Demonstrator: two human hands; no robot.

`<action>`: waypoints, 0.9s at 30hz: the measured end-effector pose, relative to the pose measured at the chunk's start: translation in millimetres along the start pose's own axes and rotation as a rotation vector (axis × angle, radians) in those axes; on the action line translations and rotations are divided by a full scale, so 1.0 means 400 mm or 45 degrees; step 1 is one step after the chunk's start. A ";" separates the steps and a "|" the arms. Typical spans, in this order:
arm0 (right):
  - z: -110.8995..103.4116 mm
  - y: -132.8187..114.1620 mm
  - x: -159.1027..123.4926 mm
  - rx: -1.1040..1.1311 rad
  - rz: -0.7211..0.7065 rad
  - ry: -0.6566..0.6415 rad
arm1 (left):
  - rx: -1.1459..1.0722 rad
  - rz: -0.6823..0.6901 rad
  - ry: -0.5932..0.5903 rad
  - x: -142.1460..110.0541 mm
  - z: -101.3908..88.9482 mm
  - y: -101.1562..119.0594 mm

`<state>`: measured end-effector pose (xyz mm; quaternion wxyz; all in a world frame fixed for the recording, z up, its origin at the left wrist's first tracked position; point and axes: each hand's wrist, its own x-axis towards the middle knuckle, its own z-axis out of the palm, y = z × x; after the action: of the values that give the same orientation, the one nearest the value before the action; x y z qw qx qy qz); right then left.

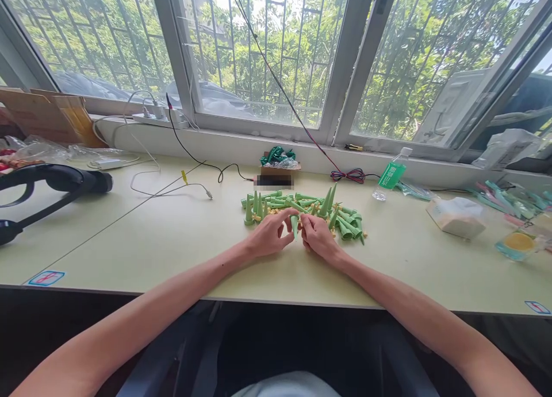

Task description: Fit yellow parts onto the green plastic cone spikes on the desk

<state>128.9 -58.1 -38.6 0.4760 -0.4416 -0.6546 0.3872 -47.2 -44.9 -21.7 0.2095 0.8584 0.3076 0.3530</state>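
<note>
My left hand grips a small green cone between thumb and fingers, its narrow tip pointing down above the table. Close beside the cone's wide upper end, my right hand is closed in a pinch. What sits between those right fingertips is too small to make out. Just beyond both hands spreads a pile of similar green cones, some upright and others lying down. Small tan pieces are scattered among them.
A small cardboard box with green and clear wrapping stands behind the pile. To the right are a bottle, a tissue pack and a cup. A black headset lies left; a white cable crosses the table.
</note>
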 end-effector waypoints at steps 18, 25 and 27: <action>-0.002 0.010 -0.003 -0.585 -0.275 0.015 | 0.347 -0.233 0.000 0.003 -0.007 -0.013; 0.012 0.027 0.013 -0.610 -0.395 -0.146 | 0.450 -0.232 -0.008 -0.003 -0.016 -0.018; 0.014 0.035 0.028 -0.639 -0.393 -0.202 | 0.474 -0.242 -0.010 -0.004 -0.018 -0.021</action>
<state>124.7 -43.6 -50.0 0.3526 -0.4089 -0.8244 0.1697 -56.4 -38.9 -22.5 0.0810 0.8508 0.4462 0.2653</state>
